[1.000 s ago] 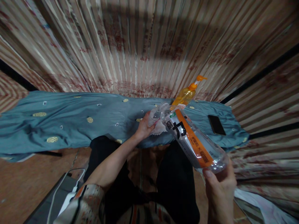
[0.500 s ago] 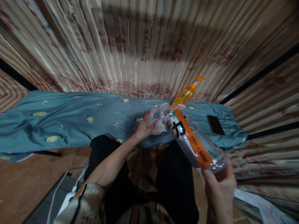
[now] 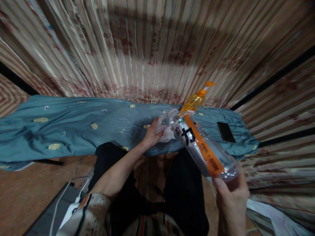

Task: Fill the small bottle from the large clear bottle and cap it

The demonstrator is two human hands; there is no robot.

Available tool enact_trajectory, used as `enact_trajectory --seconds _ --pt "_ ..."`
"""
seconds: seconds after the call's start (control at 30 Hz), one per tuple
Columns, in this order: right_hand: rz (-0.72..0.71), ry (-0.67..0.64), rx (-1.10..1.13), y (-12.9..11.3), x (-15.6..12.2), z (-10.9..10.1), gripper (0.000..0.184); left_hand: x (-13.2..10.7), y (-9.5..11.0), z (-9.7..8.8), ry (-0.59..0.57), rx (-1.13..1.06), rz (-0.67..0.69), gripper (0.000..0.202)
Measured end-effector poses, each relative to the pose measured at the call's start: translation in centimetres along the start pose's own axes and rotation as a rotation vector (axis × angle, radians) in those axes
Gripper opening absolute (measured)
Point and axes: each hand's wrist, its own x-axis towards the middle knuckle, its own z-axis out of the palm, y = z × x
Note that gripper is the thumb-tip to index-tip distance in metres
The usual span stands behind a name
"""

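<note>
My right hand (image 3: 231, 196) is wrapped round the base of a large clear plastic bottle (image 3: 204, 147) with an orange and silver label. The bottle is tilted, its neck pointing up-left, away from me. In my left hand (image 3: 151, 134) is a small clear cup-like piece (image 3: 162, 122), its fingers closed on the near side. That piece meets or overlaps the bottle's mouth; which one, I cannot tell. Below them a white tissue (image 3: 167, 135) shows on the cloth, partly hidden. Behind the bottle's neck stands a yellow pump bottle (image 3: 194, 101) with an orange top.
A blue-green cloth with yellow prints (image 3: 73, 127) covers the narrow table. A dark phone (image 3: 225, 132) lies at its right. Striped curtains (image 3: 147, 49) hang behind and at both sides, with black poles. A white device with a cable (image 3: 70, 211) sits low on the left.
Both hands and the bottle keep almost the same place. The view has shifted very slightly, so the table and phone appear a little further left.
</note>
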Motion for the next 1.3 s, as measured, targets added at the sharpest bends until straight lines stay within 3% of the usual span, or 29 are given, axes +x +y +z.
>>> enact_trajectory --seconds 0.53,0.9,1.3 --pt "-0.021 0.008 -0.068 -0.2 -0.17 -0.25 0.078 0.07 0.39 -0.14 -0.006 -0.011 0.028 0.055" --pt "0.016 -0.011 -0.026 0.12 -0.12 -0.37 0.079 -0.06 0.41 0.03 0.013 -0.066 -0.059 0.06" --pt "0.011 0.019 -0.062 -0.53 -0.1 0.08 0.08 0.0 -0.04 -0.01 0.01 -0.028 -0.039 0.06"
